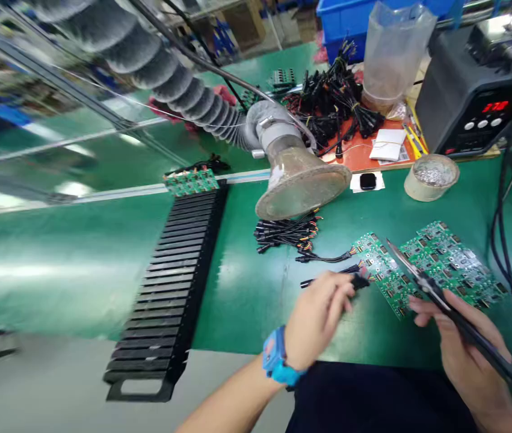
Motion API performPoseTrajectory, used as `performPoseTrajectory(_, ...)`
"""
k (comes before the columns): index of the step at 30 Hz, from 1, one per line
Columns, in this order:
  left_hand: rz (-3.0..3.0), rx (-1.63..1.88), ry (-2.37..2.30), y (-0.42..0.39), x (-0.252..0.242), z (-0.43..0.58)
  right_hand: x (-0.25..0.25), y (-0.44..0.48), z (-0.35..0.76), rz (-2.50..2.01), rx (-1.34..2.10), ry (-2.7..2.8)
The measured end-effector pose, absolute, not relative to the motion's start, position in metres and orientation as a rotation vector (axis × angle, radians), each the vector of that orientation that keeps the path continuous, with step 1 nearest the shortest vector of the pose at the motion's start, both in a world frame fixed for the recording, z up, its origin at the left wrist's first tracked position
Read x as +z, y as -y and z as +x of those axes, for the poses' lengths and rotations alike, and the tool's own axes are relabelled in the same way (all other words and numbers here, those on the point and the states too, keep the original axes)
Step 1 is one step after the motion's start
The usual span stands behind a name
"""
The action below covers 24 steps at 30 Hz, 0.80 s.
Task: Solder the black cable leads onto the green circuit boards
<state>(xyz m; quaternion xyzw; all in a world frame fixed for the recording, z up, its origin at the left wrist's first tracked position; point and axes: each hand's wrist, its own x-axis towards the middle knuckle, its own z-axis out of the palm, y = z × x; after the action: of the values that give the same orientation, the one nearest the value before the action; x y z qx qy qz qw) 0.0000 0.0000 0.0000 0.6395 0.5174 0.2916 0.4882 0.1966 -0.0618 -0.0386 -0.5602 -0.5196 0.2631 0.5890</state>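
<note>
My left hand (pixel 321 316), with a blue strap at the wrist, pinches a short black cable (pixel 361 281) whose bare coloured wire ends touch or nearly touch the edge of the nearer green circuit board panel (pixel 384 282). Two other black cables, one of them this upper cable (pixel 325 258), lie with their wire ends at the same board edge. In my right hand (pixel 472 349) is a soldering iron (pixel 436 291), its tip pointing up and left over the boards. A second board panel (pixel 454 264) lies to the right. Whether any wire is joined to the board is too small to tell.
A fume extraction hood (pixel 303 186) hangs above a pile of black cables (pixel 283 233). A slotted black rack (pixel 169 282) stands left, boards at its far end. Farther right are a round tub (pixel 431 177), a soldering station (pixel 476 90) and hanging black cords (pixel 502 234).
</note>
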Motion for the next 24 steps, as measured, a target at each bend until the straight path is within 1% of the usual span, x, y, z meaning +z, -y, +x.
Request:
performPoseTrajectory(4, 1.234, 0.481, -1.070, 0.020, -0.017, 0.027, -0.039, 0.048, 0.188, -1.431, 0.844, 1.099)
performPoseTrajectory(6, 1.189, 0.480, -1.075, 0.025, -0.021, 0.032, -0.039, 0.043, 0.185, -1.442, 0.994, 1.018)
performPoseTrajectory(8, 1.197, 0.487, -1.085, 0.026, -0.023, 0.032, -0.040, 0.041, 0.183, -1.438, 1.068, 0.934)
performPoseTrajectory(12, 1.166, 0.556, -1.098, 0.023, -0.023, 0.034, -0.041, 0.041, 0.181, -1.435, 1.084, 0.885)
performPoseTrajectory(17, 0.788, 0.670, -1.038, 0.017, -0.023, 0.047, -0.041, 0.043, 0.175, -1.329, 1.076, 0.790)
performPoseTrajectory(21, 0.537, 0.661, -0.956, 0.015, -0.024, 0.053, -0.041, 0.046, 0.174, -1.248, 1.053, 0.750)
performPoseTrajectory(24, 0.424, 0.604, -0.875, 0.014, -0.023, 0.051, -0.041, 0.049, 0.181, -1.170, 1.082, 0.870)
